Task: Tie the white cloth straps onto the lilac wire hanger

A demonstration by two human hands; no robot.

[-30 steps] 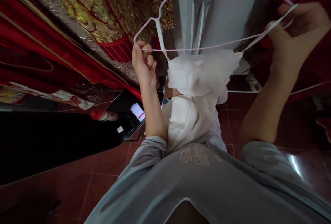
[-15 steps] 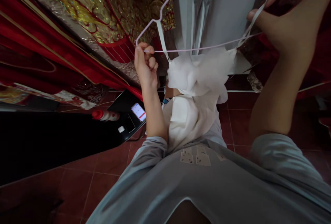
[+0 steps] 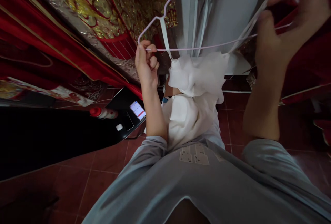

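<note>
My left hand [image 3: 148, 63] is closed around the left end of a thin pale-pink clothes hanger [image 3: 196, 48]. From the hanger hangs a white ruffled garment [image 3: 193, 74] with thin straps, its lower part gathered against my lap. One white strap [image 3: 164, 32] sits over the hanger's left notch. At the right end my right hand [image 3: 289, 20], slightly blurred, pinches the other strap [image 3: 249, 27] between thumb and fingers beside the right notch. That strap stretches taut up from the garment. The hanger's right tip passes behind this hand, and its hook is out of view.
Red and gold sequinned clothing [image 3: 113, 7] hangs at the left and ahead. A black table [image 3: 51, 141] at left carries a lit phone [image 3: 138, 110], a red-capped bottle [image 3: 103, 112], a dark flat object and a small white case [image 3: 119, 127]. Red tiles [image 3: 103, 179] cover the floor.
My right hand has moved slightly and drawn the right strap up to the hanger's right notch, pulling it tauter. My left hand keeps its hold on the hanger.
</note>
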